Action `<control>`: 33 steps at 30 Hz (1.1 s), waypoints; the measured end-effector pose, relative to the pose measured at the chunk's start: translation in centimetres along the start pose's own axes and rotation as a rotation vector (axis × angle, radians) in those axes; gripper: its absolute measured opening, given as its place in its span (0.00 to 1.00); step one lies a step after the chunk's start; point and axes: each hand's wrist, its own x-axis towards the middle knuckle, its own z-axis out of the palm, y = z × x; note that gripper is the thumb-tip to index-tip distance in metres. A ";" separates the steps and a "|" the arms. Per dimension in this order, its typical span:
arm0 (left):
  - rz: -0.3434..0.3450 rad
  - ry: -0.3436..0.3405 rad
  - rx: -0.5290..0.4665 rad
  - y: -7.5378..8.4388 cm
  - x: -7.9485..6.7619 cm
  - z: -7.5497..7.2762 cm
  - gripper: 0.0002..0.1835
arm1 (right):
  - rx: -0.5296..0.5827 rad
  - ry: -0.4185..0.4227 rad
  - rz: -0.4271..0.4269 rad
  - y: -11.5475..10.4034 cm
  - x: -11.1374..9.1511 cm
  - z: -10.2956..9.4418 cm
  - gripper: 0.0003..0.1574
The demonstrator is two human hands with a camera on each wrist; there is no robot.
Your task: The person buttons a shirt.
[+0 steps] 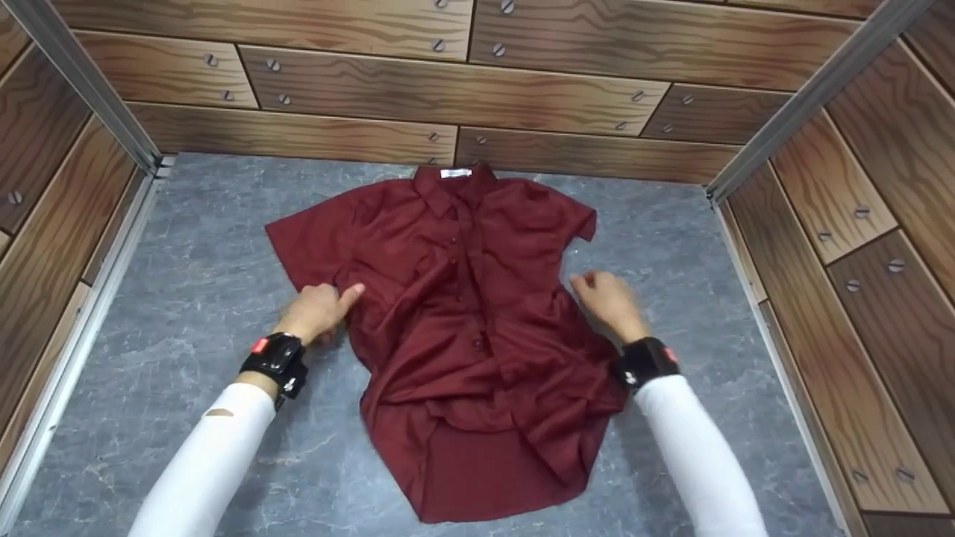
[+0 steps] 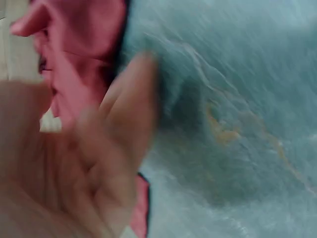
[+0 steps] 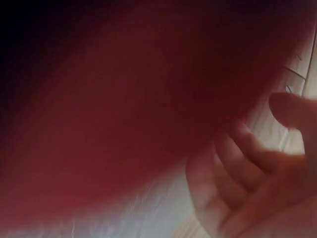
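The red shirt (image 1: 466, 332) lies on the grey surface (image 1: 201, 261), long axis roughly 12-to-6, collar (image 1: 434, 192) pointing to 12. Left hand (image 1: 317, 309) at its 9, right hand (image 1: 608, 300) at its 3: both have thumbs apart from loosely bent fingers.

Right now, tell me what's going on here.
A person's left hand and right hand are at opposite side edges of a dark red, short-sleeved fabric shirt, below its sleeves; neither plainly grips it. The shirt lies front up on a grey marbled surface, its collar toward the wood-patterned back wall, spread out but rumpled.
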 end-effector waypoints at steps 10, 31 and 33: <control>0.049 0.393 -0.265 1.7 4.7 0.7 0.12 | -0.246 -0.138 -0.099 -4.1 2.3 2.9 0.44; 0.233 0.388 0.328 13.5 6.5 5.2 0.35 | -0.271 -0.057 -0.211 -12.0 3.8 5.1 0.28; 0.199 0.349 0.340 13.5 6.9 5.7 0.31 | -0.303 -0.134 -0.191 -12.8 3.7 5.6 0.28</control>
